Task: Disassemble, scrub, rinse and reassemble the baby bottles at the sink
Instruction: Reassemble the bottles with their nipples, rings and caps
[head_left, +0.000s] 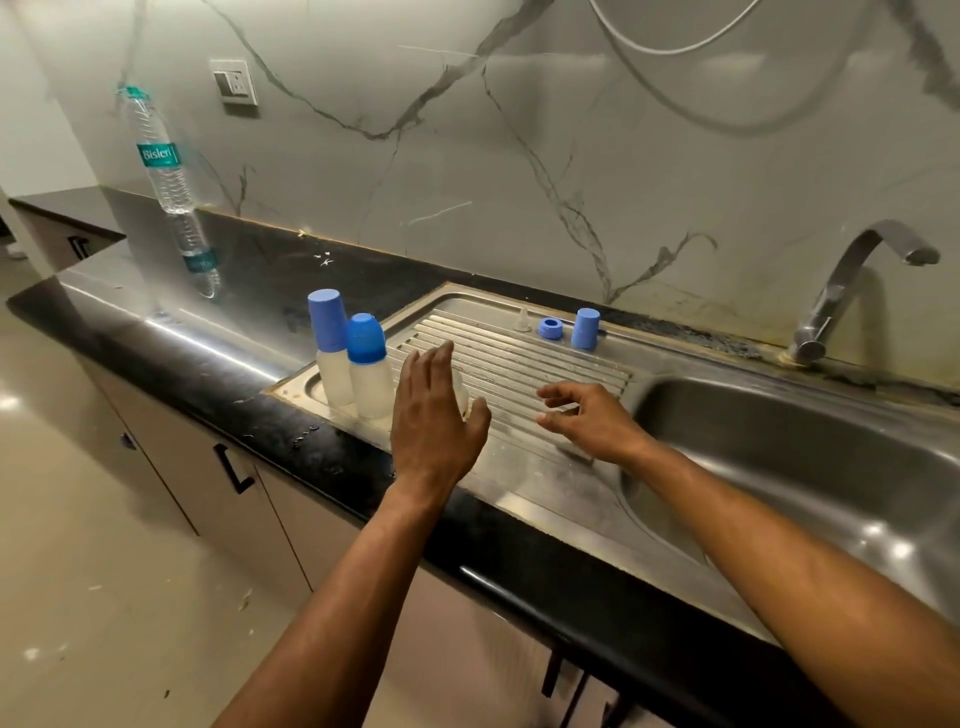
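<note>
Left hand: left hand (434, 415) fingers straight and spread, over a translucent uncapped bottle body (461, 389), grip unclear.
Right hand: right hand (587, 418) loosely spread, holding nothing, above the ribbed steel drainboard (519, 364).
Capped bottles: two frosted blue-capped baby bottles (363, 364) just left of the left hand.
Loose parts: clear nipple (522, 319), blue ring (550, 328), blue cap (586, 328) beyond the right hand.

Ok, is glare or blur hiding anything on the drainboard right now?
Head view: glare streaks the black counter edge and sink basin; the ribbed steel drainboard reads clearly. The left hand is slightly motion-blurred and hides most of a translucent bottle body. Wide-angle distortion tilts the clear water bottle.
</note>
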